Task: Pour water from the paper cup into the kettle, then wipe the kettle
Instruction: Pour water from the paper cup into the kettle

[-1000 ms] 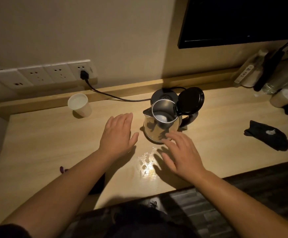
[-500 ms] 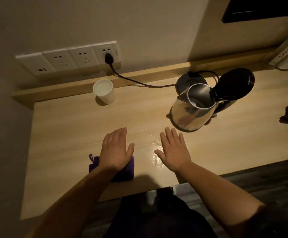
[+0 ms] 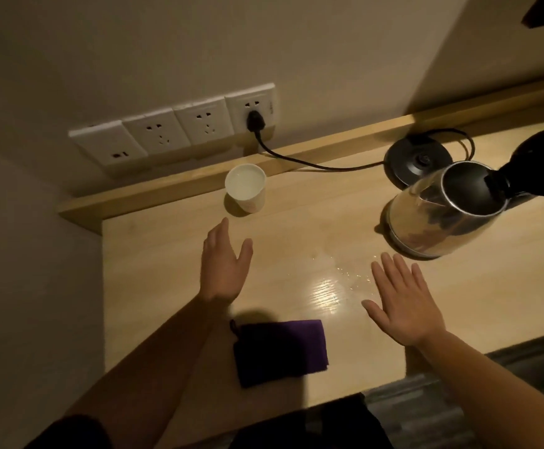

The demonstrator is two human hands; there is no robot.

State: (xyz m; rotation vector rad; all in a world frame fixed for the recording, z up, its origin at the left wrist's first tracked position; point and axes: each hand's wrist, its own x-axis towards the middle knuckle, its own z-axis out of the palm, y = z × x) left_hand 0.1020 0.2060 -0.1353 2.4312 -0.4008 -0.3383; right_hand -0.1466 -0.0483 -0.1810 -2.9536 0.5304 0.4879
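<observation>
Since half a second ago the left hand [image 3: 223,264] has lifted off the purple cloth [image 3: 280,350] and reached toward the far edge of the desk, so the cloth now lies uncovered at the near edge, below and a little right of the wrist. That hand is turned on edge with fingers straight and thumb spread, holding nothing, its fingertips close to the paper cup [image 3: 246,187] but apart from it. The cup stands upright at the far rail below the wall sockets [image 3: 180,128], still with water in it as far as the dim light shows. The right hand [image 3: 405,306] stays flat and spread, empty, beside the wet patch [image 3: 332,286] and just in front of the steel kettle [image 3: 439,212], which sits off its base [image 3: 416,160] with the lid [image 3: 542,163] swung open. By my reading, pouring has not begun; the reach for the cup looks like its start, and the cloth waits for wiping.
</observation>
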